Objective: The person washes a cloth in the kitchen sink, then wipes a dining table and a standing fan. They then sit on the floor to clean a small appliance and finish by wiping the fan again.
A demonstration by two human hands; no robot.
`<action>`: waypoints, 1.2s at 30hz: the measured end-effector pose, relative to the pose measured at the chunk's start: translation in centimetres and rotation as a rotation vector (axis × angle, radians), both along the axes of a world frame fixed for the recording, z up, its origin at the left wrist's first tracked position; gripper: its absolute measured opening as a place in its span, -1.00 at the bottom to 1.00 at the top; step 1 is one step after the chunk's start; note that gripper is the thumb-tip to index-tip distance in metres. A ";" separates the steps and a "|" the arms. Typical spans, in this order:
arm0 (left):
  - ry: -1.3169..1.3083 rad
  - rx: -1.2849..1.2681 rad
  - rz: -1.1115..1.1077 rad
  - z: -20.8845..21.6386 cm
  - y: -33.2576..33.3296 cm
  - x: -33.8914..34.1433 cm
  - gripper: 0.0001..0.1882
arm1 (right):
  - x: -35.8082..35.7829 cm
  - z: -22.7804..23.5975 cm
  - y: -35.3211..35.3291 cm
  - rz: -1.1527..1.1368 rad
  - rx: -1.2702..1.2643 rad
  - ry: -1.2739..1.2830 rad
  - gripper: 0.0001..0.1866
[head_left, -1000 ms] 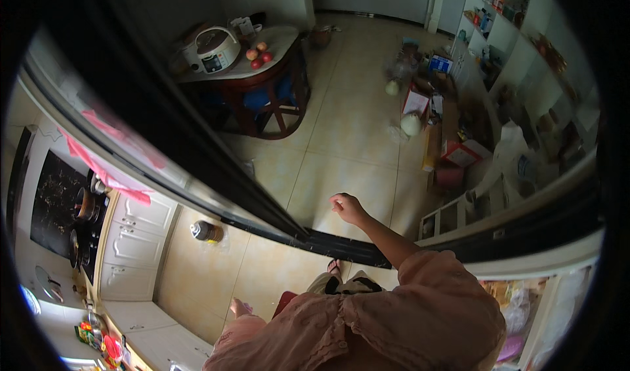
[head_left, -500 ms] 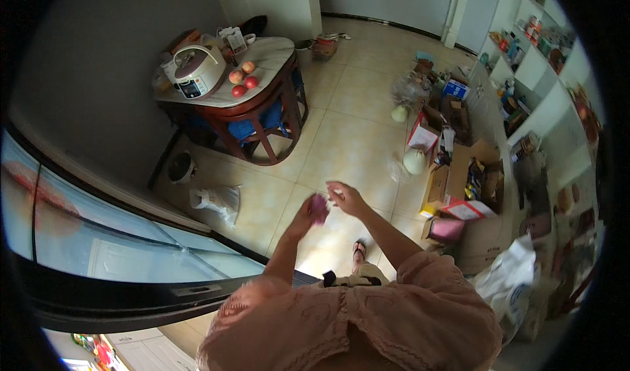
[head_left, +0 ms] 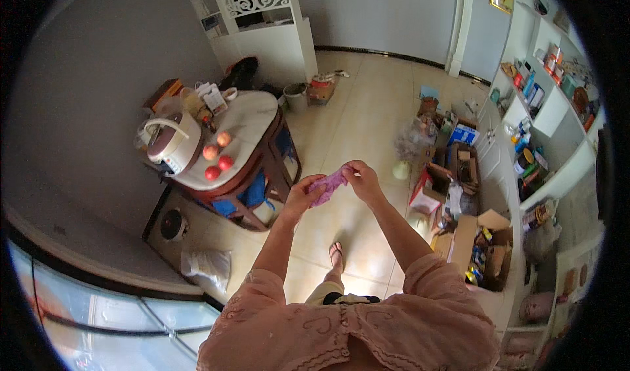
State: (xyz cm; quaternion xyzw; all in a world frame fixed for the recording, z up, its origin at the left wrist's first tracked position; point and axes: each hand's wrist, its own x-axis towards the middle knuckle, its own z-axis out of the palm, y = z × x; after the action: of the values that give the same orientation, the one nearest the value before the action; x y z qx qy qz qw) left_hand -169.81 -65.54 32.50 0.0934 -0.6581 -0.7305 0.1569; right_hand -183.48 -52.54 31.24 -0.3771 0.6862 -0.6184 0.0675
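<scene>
Carefully pinched: a purple cloth (head_left: 329, 187) between two hands

Both hands grip the cloth in front of the body, above the tiled floor (head_left: 367, 102). The left hand (head_left: 303, 194) pinches its lower end and the right hand (head_left: 362, 179) its upper end, so it slants between them. It looks soft, creased and bunched; the weave is too small to tell.

To the left stands a bench (head_left: 252, 118) with a rounded, pale, marble-like top on a curved frame of dark reddish wood. On it sit a white, domed cooker (head_left: 176, 148) with a thick handle, two smooth red fruits (head_left: 217, 168) and two duller, orange-pink ones (head_left: 217, 146). Blue fabric (head_left: 252, 194) shows underneath.

Printing on a blue box (head_left: 464, 134) and on packages in the white shelves (head_left: 548, 148) is too small to read.

Open cardboard boxes (head_left: 464, 240) crowd the floor at the right, near a thin, crinkled clear bag (head_left: 413, 138). A limp white bag (head_left: 209, 266) lies at the lower left, near a round pot (head_left: 174, 225). Beyond the bench stands a pale bucket (head_left: 296, 98). A sandalled foot (head_left: 336, 253) stands below the hands.
</scene>
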 end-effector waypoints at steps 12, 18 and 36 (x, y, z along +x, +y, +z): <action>-0.106 -0.435 -0.031 -0.9 -16.1 -31.0 -0.55 | -27.6 4.8 -12.3 -0.080 -0.112 -0.314 -0.86; 0.050 -0.494 -0.138 0.5 -15.6 -46.8 -0.54 | -43.0 1.9 -15.1 -0.158 -0.035 -0.094 -0.84; 0.120 -0.500 -0.360 -1.4 -21.5 -92.1 -0.86 | -82.2 1.7 -17.5 -0.559 0.166 -0.009 -0.67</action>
State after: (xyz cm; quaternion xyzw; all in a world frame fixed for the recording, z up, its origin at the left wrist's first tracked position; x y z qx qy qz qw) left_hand -261.92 -87.00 31.05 -0.1096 -0.8128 -0.5662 0.0816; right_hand -265.71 -70.08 32.97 -0.1636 0.8113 -0.5567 -0.0718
